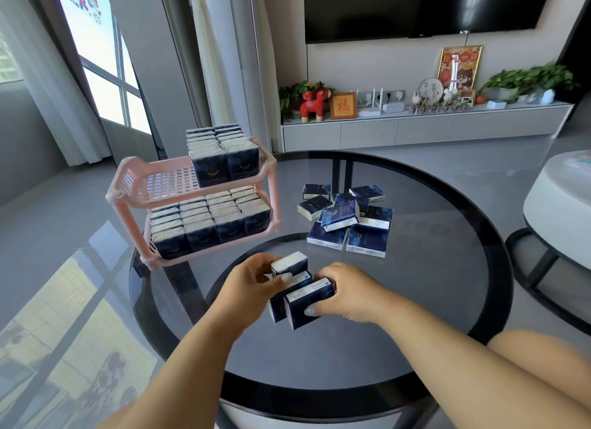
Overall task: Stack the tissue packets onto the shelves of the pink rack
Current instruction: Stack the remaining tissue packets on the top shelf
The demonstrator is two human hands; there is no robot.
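Observation:
The pink two-shelf rack [134,185] stands at the left of the round glass table. Its lower shelf is filled with dark blue tissue packets [208,224]. Two rows of packets [220,153] fill the right part of the upper shelf, and its left part is bare. A loose pile of packets [347,219] lies right of the rack. Near the table's front, my left hand [252,284] and my right hand [348,292] grip a small bunch of three packets [300,292] between them, just above the glass.
The round dark glass table [447,236] has a black rim. A white round table [556,211] stands close at the right. A TV cabinet with ornaments and plants runs along the far wall. My knee shows at the lower right.

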